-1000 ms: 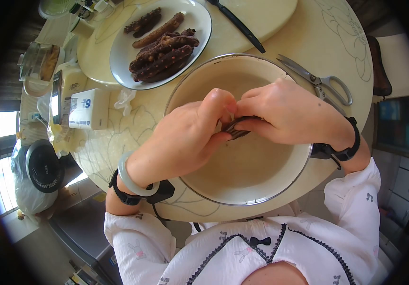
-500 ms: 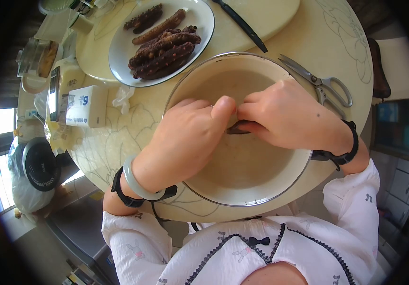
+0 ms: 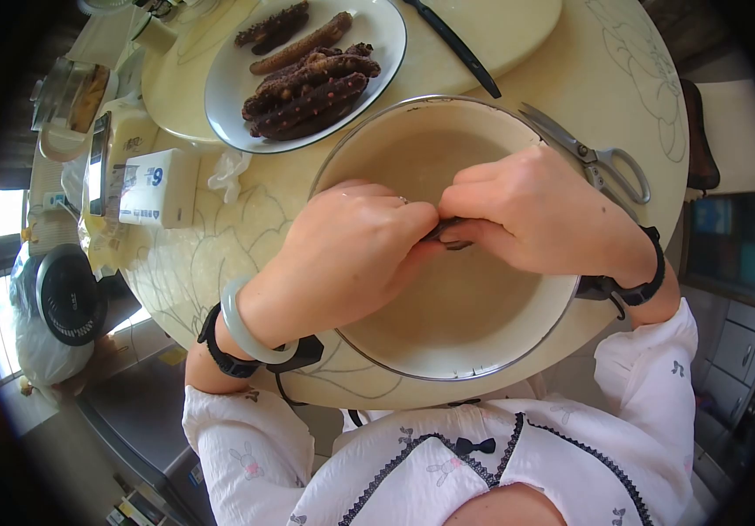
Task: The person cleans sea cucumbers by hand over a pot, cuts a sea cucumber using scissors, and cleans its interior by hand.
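Over a cream enamel basin (image 3: 361,349) of cloudy water, my left hand (image 3: 351,250) and my right hand (image 3: 517,210) meet with fingers closed. Pinched between them is a dark brown sea cucumber (image 3: 458,245), mostly hidden by my fingers; only a small strip shows. Beyond the basin, a white plate (image 3: 377,92) with a dark rim carries several dark, spiny sea cucumbers (image 3: 311,96). Metal scissors (image 3: 601,156) lie partly open to the right of the basin, nearest my right hand.
A black-handled knife (image 3: 454,46) lies at the back on the raised round tabletop (image 3: 517,31). On the left stand a white tissue pack (image 3: 158,188), a crumpled clear plastic piece (image 3: 230,174) and a glass container (image 3: 70,96). A black fan (image 3: 70,298) is beyond the table's left edge.
My left thumb has folded down from its raised position onto the dark piece. Both hands remain together over the basin. The view has shifted slightly.
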A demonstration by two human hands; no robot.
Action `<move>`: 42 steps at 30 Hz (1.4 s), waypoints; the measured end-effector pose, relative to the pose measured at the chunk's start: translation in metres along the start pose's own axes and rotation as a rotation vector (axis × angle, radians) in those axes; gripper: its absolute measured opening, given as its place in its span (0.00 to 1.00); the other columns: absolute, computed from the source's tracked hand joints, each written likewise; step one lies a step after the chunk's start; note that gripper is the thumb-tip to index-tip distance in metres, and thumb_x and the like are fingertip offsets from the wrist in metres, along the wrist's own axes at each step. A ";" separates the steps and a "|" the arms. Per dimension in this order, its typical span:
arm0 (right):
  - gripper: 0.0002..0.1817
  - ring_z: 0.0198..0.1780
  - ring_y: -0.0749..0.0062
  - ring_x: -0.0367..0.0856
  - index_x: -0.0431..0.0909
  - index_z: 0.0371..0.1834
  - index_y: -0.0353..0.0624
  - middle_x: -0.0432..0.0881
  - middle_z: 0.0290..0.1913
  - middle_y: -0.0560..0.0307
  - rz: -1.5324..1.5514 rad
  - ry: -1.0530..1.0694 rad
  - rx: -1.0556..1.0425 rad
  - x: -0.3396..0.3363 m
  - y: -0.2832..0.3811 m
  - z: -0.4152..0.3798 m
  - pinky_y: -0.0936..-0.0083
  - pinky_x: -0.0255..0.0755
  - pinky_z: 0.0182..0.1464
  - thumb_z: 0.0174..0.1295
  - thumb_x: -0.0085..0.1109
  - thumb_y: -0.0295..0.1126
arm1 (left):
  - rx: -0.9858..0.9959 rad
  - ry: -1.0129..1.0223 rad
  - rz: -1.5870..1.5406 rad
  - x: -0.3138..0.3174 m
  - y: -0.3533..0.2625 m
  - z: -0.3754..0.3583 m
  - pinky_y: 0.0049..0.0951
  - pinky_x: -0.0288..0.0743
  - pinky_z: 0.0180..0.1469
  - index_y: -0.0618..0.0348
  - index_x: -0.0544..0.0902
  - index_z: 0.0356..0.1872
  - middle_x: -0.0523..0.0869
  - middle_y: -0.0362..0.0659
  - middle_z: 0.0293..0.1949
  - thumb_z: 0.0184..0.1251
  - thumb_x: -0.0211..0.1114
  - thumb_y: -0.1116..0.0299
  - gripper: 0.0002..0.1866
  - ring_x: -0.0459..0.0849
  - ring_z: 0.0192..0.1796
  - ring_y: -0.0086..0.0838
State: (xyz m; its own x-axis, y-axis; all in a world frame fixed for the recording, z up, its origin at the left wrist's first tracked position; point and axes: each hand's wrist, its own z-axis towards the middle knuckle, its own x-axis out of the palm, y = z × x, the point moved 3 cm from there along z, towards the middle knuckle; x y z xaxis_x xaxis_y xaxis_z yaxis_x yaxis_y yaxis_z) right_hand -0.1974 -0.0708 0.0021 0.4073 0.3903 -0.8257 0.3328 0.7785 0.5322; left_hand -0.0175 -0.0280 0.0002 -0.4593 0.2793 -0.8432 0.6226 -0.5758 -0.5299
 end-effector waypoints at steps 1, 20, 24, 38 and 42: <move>0.06 0.31 0.51 0.81 0.83 0.34 0.43 0.81 0.29 0.53 0.026 0.011 0.002 -0.001 0.000 0.000 0.62 0.74 0.33 0.58 0.69 0.31 | 0.000 0.001 -0.001 0.000 0.000 0.000 0.43 0.73 0.38 0.57 0.83 0.33 0.80 0.47 0.25 0.63 0.71 0.66 0.07 0.80 0.32 0.46; 0.07 0.31 0.52 0.81 0.82 0.32 0.43 0.81 0.29 0.54 -0.126 0.056 0.043 0.002 -0.002 -0.002 0.62 0.75 0.34 0.58 0.69 0.32 | -0.010 0.016 0.070 -0.001 -0.004 0.000 0.44 0.74 0.40 0.58 0.83 0.41 0.83 0.47 0.30 0.62 0.68 0.71 0.08 0.82 0.36 0.47; 0.07 0.34 0.51 0.84 0.83 0.34 0.43 0.84 0.32 0.52 -0.055 0.101 0.049 -0.001 0.001 0.000 0.60 0.77 0.38 0.62 0.65 0.35 | -0.051 0.087 0.071 0.002 0.000 0.000 0.42 0.74 0.39 0.57 0.84 0.37 0.83 0.46 0.27 0.65 0.71 0.63 0.09 0.82 0.34 0.46; 0.07 0.33 0.50 0.81 0.80 0.35 0.41 0.81 0.31 0.51 0.007 0.054 0.025 0.002 -0.004 -0.002 0.60 0.75 0.35 0.61 0.67 0.31 | -0.035 -0.036 -0.023 -0.002 -0.002 0.000 0.46 0.76 0.38 0.59 0.81 0.33 0.82 0.48 0.25 0.55 0.65 0.74 0.05 0.82 0.33 0.47; 0.08 0.32 0.50 0.81 0.79 0.32 0.41 0.80 0.30 0.51 -0.063 0.045 0.018 0.004 -0.004 -0.002 0.61 0.75 0.34 0.60 0.68 0.31 | -0.020 -0.050 0.084 0.002 -0.002 -0.001 0.43 0.78 0.39 0.59 0.81 0.33 0.83 0.46 0.25 0.53 0.65 0.75 0.06 0.83 0.33 0.45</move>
State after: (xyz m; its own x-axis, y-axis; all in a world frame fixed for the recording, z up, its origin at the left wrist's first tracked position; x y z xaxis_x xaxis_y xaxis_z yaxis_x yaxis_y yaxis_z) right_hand -0.1986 -0.0711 -0.0034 0.3462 0.3627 -0.8652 0.3720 0.7935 0.4815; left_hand -0.0193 -0.0253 -0.0009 -0.4358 0.1918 -0.8794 0.6726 -0.5798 -0.4598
